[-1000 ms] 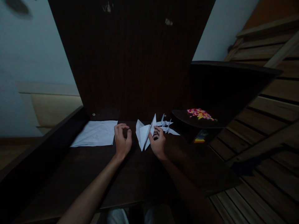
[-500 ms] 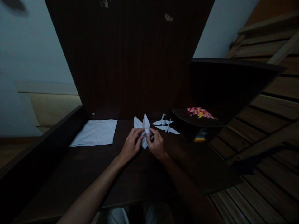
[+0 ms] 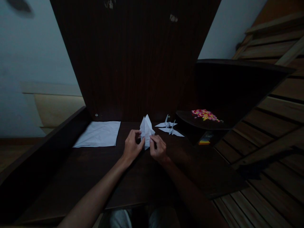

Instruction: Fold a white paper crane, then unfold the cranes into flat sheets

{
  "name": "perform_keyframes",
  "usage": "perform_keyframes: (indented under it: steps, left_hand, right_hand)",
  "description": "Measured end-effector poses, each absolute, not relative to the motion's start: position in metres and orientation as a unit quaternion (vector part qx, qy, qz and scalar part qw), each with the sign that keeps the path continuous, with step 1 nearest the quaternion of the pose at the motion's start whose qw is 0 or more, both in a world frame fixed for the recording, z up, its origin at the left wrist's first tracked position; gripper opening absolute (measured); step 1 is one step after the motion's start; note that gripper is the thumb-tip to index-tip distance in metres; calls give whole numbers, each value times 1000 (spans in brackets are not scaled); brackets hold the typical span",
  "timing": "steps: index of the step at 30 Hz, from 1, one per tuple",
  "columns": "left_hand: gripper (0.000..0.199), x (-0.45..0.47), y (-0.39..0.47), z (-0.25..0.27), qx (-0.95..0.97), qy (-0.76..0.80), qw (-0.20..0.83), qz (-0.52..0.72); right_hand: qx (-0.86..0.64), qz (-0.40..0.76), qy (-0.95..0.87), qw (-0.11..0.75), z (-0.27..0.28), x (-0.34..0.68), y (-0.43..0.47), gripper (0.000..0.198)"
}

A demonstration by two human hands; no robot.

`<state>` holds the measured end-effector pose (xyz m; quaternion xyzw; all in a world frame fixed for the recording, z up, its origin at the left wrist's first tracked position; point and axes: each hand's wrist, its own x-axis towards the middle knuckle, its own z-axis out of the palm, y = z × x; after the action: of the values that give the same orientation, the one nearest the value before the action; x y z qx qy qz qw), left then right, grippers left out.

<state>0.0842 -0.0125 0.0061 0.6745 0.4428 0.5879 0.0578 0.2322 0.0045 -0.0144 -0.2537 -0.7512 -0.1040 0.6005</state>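
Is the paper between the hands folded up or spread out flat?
Folded: the white paper shows pointed flaps between the left hand and right hand.

Place: indoors, most likely a home; which room, cannot tell | Desk (image 3: 135, 186): dark wood, household kind | Panel (image 3: 137, 63): rises behind it, pale scuffs near top | Shelf (image 3: 184, 118): rounded, strewn with small bright bits (image 3: 205, 115) | Slats (image 3: 285, 109): plain timber, right side | Wall (image 3: 30, 47): pale, dimly lit
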Motion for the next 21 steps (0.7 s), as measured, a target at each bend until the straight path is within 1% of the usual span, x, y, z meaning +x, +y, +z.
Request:
perform_keyframes:
  steps: [4, 11, 17, 19, 21]
  left_hand:
    - [16, 84, -12, 6, 669, 433, 96, 597]
    - [16, 83, -13, 10, 666, 446, 76, 594]
    - [28, 83, -14, 12, 668, 428, 113, 598]
    - [26, 83, -13, 12, 673, 430, 106, 593]
    - [24, 82, -13, 12, 673, 435, 74, 593]
  right_hand:
    - [-278, -103, -749, 593, -16, 237, 9, 25]
    - [-270, -105, -735, 613, -13, 237, 9, 23]
    - [-307, -78, -719, 618, -10, 237, 7, 24]
    - [-316, -66, -717, 618, -10, 237, 6, 24]
    - [-306, -57, -718, 622, -10, 236, 5, 24]
